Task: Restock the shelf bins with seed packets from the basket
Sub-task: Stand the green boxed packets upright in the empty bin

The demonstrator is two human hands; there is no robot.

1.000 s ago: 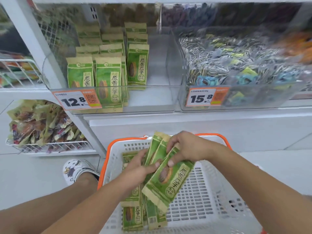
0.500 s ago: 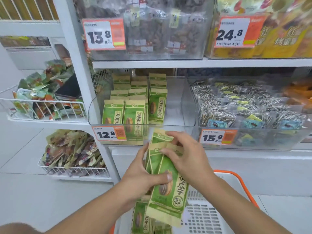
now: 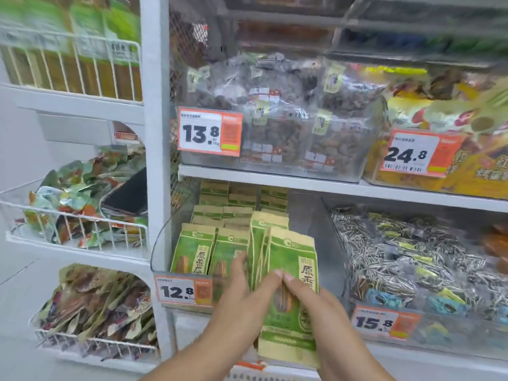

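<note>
A stack of green seed packets (image 3: 286, 259) stands upright between my two hands, just in front of the clear shelf bin (image 3: 162, 243) marked 12.8. My left hand (image 3: 242, 295) grips the stack from the left, thumb across the front packet. From the right, my right hand (image 3: 316, 301) grips the same stack, fingertips meeting the left thumb. Inside the bin stand rows of the same green packets (image 3: 195, 248). Only a sliver of the orange-rimmed white basket (image 3: 247, 371) shows at the bottom edge.
The neighbouring clear bin (image 3: 412, 339) marked 15.8 holds striped seed bags. Above are bins tagged 13.8 (image 3: 210, 132) and 24.8 (image 3: 420, 154). Wire baskets (image 3: 77, 224) of mixed snack packets hang on the left, past a white upright post (image 3: 156, 133).
Both hands lifted the stack of green packets out of the basket and up to the front of the 12.8 bin. The view tilted upward, so the basket dropped almost out of sight.
</note>
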